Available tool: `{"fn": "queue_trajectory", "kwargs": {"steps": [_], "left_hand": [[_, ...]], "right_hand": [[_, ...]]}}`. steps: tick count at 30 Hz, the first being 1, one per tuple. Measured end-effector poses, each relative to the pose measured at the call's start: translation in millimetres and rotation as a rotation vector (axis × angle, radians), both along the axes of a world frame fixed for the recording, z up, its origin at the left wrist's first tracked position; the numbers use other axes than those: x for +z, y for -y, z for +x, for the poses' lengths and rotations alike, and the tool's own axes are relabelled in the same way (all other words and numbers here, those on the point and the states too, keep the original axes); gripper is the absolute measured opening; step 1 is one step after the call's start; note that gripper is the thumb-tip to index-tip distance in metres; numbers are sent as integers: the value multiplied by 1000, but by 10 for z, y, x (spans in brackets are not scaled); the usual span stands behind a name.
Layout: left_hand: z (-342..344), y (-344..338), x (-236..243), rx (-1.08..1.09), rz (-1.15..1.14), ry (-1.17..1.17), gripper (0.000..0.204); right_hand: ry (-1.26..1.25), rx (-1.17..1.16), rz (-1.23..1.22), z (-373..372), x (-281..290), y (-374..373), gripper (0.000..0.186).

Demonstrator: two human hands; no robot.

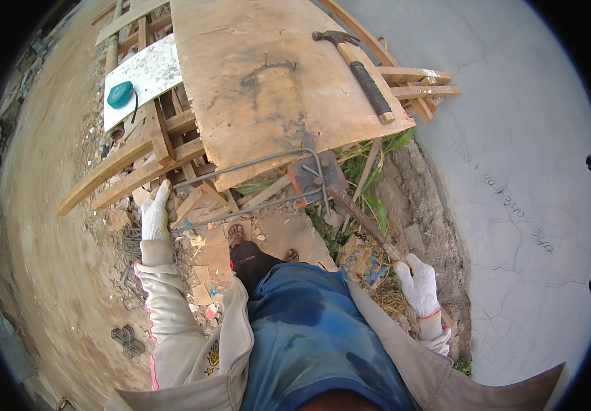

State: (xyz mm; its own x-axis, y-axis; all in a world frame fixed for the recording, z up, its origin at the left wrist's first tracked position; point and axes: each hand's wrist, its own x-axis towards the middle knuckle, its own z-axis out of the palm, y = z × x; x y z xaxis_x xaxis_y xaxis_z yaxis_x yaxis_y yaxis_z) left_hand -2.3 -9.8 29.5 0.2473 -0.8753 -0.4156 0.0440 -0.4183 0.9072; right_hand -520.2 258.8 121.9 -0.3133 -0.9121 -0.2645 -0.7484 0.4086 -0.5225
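Observation:
My left hand (pixel 154 218), in a white knit glove, is at the left ends of a thin grey steel rod (pixel 241 164) and seems to grip it; the fingers are partly hidden. At its right end the rod bends round in a hooked frame shape over a metal bending plate (pixel 304 177) with short pins and reddish-orange edges. Around the near end of a long rusty lever bar (pixel 369 226), my gloved right hand (pixel 419 286) is closed. The bar's far end meets the rod beside the plate's pins.
Ahead lies a worn plywood sheet (pixel 241 89) with upright nails and a claw hammer (pixel 366 82). Wooden beams (pixel 124 164) jut out leftward. A teal tape measure (pixel 120 94) rests on a white board (pixel 162 61). Bent wire frames (pixel 128 341) lie on the ground; a grey wall (pixel 514 151) stands right.

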Motion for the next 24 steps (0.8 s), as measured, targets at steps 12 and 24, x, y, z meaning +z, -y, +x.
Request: {"fn": "queue_trajectory", "kwargs": {"steps": [12, 24], "left_hand": [[-15, -3, 26, -18, -34, 109, 39], [72, 24, -39, -89, -30, 97, 30]], "right_hand": [[-247, 278, -69, -435, 26, 356, 42], [-335, 381, -107, -618, 16, 552, 43]]}}
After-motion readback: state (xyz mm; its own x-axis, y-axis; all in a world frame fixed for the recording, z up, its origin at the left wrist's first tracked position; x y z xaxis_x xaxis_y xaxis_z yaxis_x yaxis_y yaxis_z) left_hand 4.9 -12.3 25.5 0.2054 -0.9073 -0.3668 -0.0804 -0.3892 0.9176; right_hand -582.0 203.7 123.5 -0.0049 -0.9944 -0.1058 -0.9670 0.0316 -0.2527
